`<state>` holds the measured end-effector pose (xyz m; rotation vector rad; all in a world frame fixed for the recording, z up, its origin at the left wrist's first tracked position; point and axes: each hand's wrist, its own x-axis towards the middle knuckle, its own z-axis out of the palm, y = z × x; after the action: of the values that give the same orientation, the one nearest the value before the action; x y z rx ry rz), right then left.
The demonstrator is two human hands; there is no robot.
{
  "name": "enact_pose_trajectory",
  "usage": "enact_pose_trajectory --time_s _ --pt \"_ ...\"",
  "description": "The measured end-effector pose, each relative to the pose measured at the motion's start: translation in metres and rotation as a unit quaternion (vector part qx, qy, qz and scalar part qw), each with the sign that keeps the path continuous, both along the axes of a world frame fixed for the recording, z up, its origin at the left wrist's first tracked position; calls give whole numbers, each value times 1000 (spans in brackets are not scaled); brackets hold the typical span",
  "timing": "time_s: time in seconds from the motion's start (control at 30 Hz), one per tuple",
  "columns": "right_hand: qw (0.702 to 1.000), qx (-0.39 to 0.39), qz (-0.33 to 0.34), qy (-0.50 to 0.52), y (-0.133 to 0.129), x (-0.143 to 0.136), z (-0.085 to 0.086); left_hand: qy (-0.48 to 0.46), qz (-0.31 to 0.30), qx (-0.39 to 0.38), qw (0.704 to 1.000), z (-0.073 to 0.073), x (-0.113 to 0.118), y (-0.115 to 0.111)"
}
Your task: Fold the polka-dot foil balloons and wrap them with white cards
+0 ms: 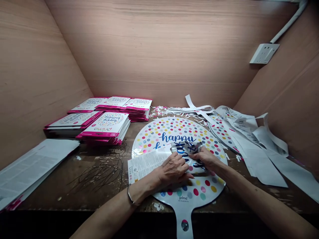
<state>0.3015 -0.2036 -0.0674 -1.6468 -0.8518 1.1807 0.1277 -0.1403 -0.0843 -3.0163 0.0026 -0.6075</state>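
Note:
A large round foil balloon (171,127) with coloured dots and blue "happy" lettering lies flat on the table, its tail hanging over the front edge. On top of it is a printed white paper packet (147,163). My left hand (174,167) is closed on the packet's right end. My right hand (205,157) pinches a folded silver foil piece (196,166) with blue lettering, which sits at the packet's right end. How far the foil reaches inside the packet is hidden by my left hand.
Stacks of pink-edged "prima" packets (107,122) stand at the back left. Printed sheets (42,159) lie at the far left, beside dark thin strings (99,172). White paper strips (264,159) and another dotted balloon (224,134) are at the right. A socket (264,53) is on the wall.

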Motion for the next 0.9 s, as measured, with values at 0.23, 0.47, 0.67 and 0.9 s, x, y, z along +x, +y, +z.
enact_pose_trajectory --time_s 0.23,0.47,0.67,0.9 --pt "866 142 12 -480 1 15 34 25 -13 -24 999 2 1 -3" --pt "675 255 414 -555 15 2 18 3 -23 -51 998 6 -1 -2" --pt "670 272 431 -540 8 6 2 -32 -31 -41 998 7 -1 -6" --pt "684 295 427 -513 -3 5 7 -38 -65 -77 994 9 -3 -12"
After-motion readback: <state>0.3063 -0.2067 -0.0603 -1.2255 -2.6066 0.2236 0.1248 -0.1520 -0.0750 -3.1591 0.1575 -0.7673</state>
